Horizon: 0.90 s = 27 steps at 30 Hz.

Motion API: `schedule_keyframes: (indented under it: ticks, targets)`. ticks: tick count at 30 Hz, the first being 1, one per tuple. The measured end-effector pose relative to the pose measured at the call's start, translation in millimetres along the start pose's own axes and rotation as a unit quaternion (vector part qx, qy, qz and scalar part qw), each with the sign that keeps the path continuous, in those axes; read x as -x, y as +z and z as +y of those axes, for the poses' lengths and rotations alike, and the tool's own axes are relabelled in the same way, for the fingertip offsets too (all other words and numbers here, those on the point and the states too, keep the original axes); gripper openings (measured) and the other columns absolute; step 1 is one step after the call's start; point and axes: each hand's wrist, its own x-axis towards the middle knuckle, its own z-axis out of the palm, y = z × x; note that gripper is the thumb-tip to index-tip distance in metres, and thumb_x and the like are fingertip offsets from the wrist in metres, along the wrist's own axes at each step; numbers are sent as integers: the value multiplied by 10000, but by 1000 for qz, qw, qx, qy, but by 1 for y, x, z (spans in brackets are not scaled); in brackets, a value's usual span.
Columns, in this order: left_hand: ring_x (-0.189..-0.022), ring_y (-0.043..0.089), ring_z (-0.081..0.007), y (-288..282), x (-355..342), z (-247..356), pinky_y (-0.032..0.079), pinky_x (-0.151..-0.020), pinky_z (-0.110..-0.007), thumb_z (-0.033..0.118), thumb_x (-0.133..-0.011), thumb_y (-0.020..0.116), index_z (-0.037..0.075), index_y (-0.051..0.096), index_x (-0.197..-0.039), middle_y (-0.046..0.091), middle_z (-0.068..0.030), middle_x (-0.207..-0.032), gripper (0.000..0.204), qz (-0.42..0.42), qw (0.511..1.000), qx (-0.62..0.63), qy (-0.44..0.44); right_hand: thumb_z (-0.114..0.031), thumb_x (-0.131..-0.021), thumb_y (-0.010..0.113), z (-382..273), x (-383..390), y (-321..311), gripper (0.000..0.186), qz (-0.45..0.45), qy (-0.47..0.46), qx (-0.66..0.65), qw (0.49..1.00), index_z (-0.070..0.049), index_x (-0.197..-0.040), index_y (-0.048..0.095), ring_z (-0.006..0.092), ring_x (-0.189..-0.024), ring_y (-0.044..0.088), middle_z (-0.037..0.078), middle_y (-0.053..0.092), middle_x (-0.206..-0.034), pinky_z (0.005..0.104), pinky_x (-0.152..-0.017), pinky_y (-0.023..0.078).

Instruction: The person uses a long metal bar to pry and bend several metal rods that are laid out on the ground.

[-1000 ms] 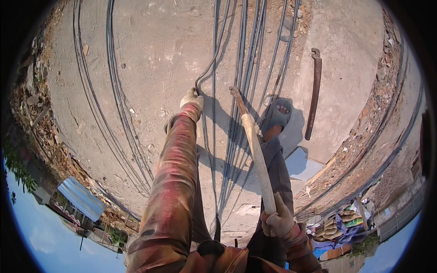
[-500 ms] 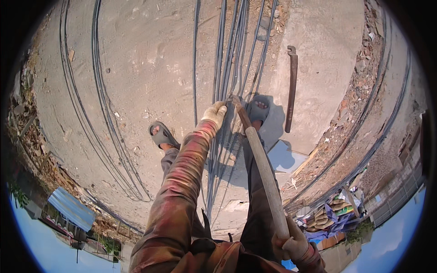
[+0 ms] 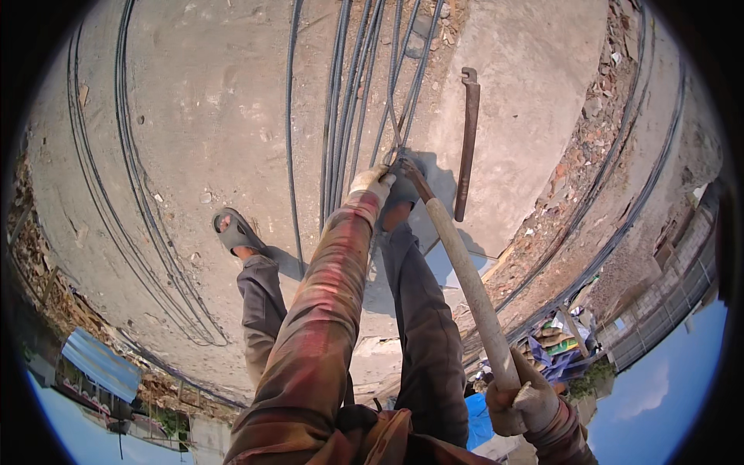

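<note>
My left hand (image 3: 373, 183), in a pale work glove, is closed around a thin steel bar beside the right foot. Exactly which bar lies inside the fingers is partly hidden. My right hand (image 3: 527, 401), also gloved, is wrapped around the lower end of a long bar-bending wrench (image 3: 474, 293). Its handle is a grey pipe-like sleeve, and its rusty metal head lies just right of my left hand, at the bars over the right sandal (image 3: 404, 188). A bundle of steel reinforcing bars (image 3: 341, 93) runs along the ground to the left of that hand.
A second rusty wrench (image 3: 468, 147) lies on the concrete at right. More bars (image 3: 128, 132) stretch along the left, and others (image 3: 620, 155) pass beside rubble (image 3: 570, 159) at right. My left sandal (image 3: 235, 230) stands between bars. Broken pieces (image 3: 416, 43) lie at the far end.
My left hand has shifted right, off the main bundle. The wrench head has moved with it over the right sandal, and my right hand has swung right. The whole view has shifted somewhat.
</note>
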Motion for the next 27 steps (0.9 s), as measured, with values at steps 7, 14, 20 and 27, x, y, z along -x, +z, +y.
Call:
schedule_keyframes:
  ticks: [7, 14, 20, 27]
  targets:
    - [-1037, 615, -292, -11, 2, 34, 455, -915, -348, 267, -854, 624, 55, 628, -1124, 658, -152, -1073, 343, -46, 996, 17, -69, -149, -814, 679, -62, -9, 25, 619, 16, -5, 129, 992, -28, -1312, 333, 127, -502, 397, 69, 468, -674, 283, -438, 341]
    - [-987, 629, -248, 5, -15, 10, 451, -889, -338, 221, -851, 645, 17, 644, -1058, 677, -133, -1001, 291, -63, 981, 170, -72, -41, -756, 693, -102, -21, 32, 758, 38, 42, 47, 997, -64, -1382, 266, 189, -575, 478, 146, 516, -728, 289, -475, 380]
    - [-949, 616, -351, -9, -12, 7, 479, -833, -399, 222, -853, 630, 51, 648, -990, 653, -186, -974, 220, -17, 997, 45, -52, 16, -729, 676, -140, -25, 48, 847, 64, 133, 19, 989, -133, -1432, 228, 177, -480, 396, 135, 473, -709, 303, -415, 309]
    - [-1001, 621, -329, -24, 4, 3, 479, -873, -366, 247, -845, 643, 91, 636, -1118, 656, -176, -1040, 315, -31, 996, 37, -71, 89, -786, 497, -155, -13, 56, 742, 62, 144, 63, 986, -190, -1428, 250, 97, -441, 212, 68, 327, -653, 297, -402, 179]
